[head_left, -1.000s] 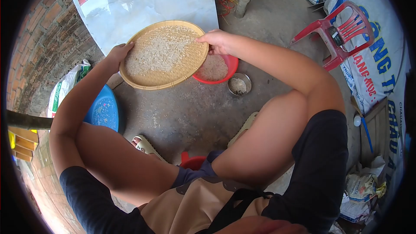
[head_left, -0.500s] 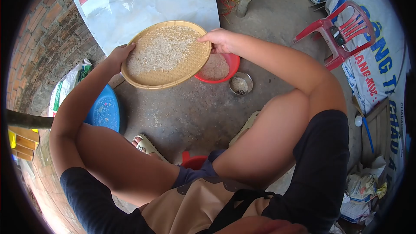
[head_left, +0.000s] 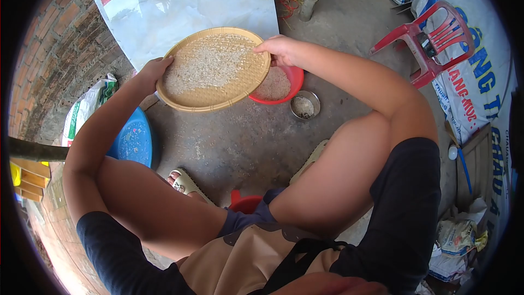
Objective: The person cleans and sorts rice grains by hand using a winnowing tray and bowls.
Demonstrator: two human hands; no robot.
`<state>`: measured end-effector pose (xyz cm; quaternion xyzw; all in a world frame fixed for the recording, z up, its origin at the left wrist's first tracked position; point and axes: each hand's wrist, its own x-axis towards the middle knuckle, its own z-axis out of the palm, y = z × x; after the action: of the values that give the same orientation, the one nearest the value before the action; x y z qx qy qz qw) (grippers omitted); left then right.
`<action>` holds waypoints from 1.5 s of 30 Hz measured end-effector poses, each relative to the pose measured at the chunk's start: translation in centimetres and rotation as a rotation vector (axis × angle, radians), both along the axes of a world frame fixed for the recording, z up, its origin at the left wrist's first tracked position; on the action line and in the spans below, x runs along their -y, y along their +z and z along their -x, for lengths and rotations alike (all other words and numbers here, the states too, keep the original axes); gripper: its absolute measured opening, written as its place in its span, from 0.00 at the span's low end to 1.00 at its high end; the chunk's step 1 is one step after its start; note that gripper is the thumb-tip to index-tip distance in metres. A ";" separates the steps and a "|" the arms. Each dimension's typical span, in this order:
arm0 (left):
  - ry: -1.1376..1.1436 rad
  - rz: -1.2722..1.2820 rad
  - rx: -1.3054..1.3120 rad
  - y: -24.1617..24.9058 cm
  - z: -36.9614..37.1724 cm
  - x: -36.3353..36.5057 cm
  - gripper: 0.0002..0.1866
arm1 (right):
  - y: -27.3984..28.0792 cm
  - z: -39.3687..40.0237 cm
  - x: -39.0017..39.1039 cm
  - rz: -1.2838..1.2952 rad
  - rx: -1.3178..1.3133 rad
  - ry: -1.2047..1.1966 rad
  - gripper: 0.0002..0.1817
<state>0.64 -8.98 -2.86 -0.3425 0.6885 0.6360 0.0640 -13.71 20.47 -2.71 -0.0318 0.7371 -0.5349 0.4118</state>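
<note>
A round woven bamboo winnowing tray (head_left: pixel 218 101) is held up in front of me, over the floor and the near edge of a pale sheet. Whitish rice-like grains (head_left: pixel 210 65) lie spread over its upper and left part, with bare weave toward the lower right. My left hand (head_left: pixel 154 72) grips the rim on the left. On the right, my right hand (head_left: pixel 277 50) clasps the rim with the thumb on top; its other fingers are partly hidden beneath. Partly behind the tray sits a red basin (head_left: pixel 299 79) holding similar grains.
A small metal bowl (head_left: pixel 304 105) with some grains stands by the red basin. At left is a blue basin (head_left: pixel 134 139), near a brick wall (head_left: pixel 49 38). A pale sheet (head_left: pixel 185 5) lies ahead. A red plastic chair (head_left: pixel 420 43) and printed sacks (head_left: pixel 464 93) are at right.
The tray has shifted very slightly to the right in view, with both hands still on its rim. The grains keep nearly the same spread.
</note>
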 end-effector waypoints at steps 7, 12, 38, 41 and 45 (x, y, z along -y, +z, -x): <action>-0.039 0.065 -0.014 0.2 0.3 0.3 0.19 | 0.5 -0.3 -0.3 0.015 0.014 -0.017 0.10; -0.075 0.045 0.008 0.7 -0.3 1.4 0.21 | 0.3 -0.7 0.5 0.039 0.067 0.092 0.10; -0.088 0.121 -0.035 -0.3 1.0 1.1 0.21 | 0.5 -0.8 -0.4 -0.004 -0.038 0.053 0.14; -0.071 0.130 -0.035 -0.2 0.8 1.4 0.21 | -0.3 -0.7 0.1 0.014 -0.017 0.093 0.15; -0.016 0.095 -0.090 -0.3 1.0 -1.1 0.21 | -1.0 1.2 -1.0 0.025 -0.018 -0.038 0.15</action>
<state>-0.35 -7.83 -3.20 -0.3108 0.7228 0.6169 0.0216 -14.92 21.46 -3.70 -0.0278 0.7346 -0.5515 0.3943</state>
